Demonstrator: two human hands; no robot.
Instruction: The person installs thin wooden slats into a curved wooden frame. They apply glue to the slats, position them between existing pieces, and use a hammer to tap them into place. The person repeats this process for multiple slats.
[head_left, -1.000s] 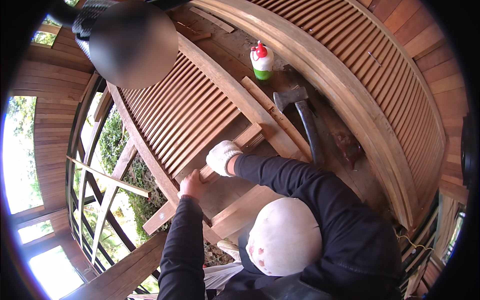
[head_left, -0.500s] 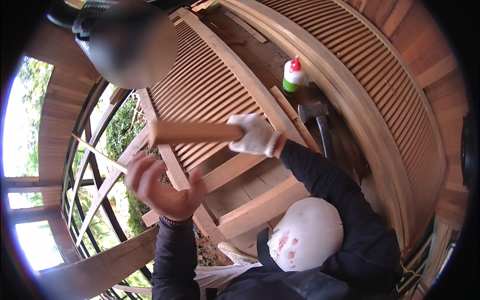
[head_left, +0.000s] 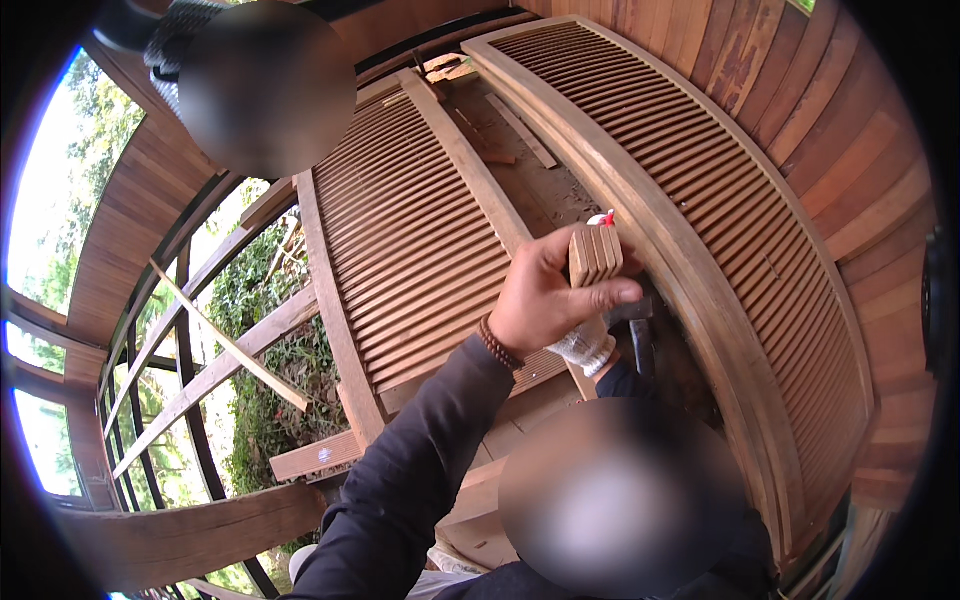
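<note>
My bare left hand (head_left: pixel 545 295), with a beaded bracelet at the wrist, is wrapped round the upper end of a stack of thin wooden slats (head_left: pixel 595 254). The stack stands nearly end-on, with its layered end facing up. Just beneath, my right hand (head_left: pixel 586 348) wears a whitish knitted glove. Its fingers are hidden behind my left hand, but it sits closed round the lower part of the stack. A dark-headed hammer or hatchet (head_left: pixel 640 345) lies beside the glove. The red-tipped bottle (head_left: pixel 603 219) shows only its top behind the slats.
A slatted wooden panel (head_left: pixel 420 220) lies ahead. A curved bench with a ribbed seat (head_left: pixel 720 210) runs along the right. At left are a loose thin strip (head_left: pixel 235 350) and a railing beam (head_left: pixel 210 375). Blurred patches cover the upper left and lower middle.
My left hand, open and apart before, has moved right and closed round the slats. The stack has swung from lying sideways to nearly end-on. The view has shifted, and the bottle is now mostly hidden.
</note>
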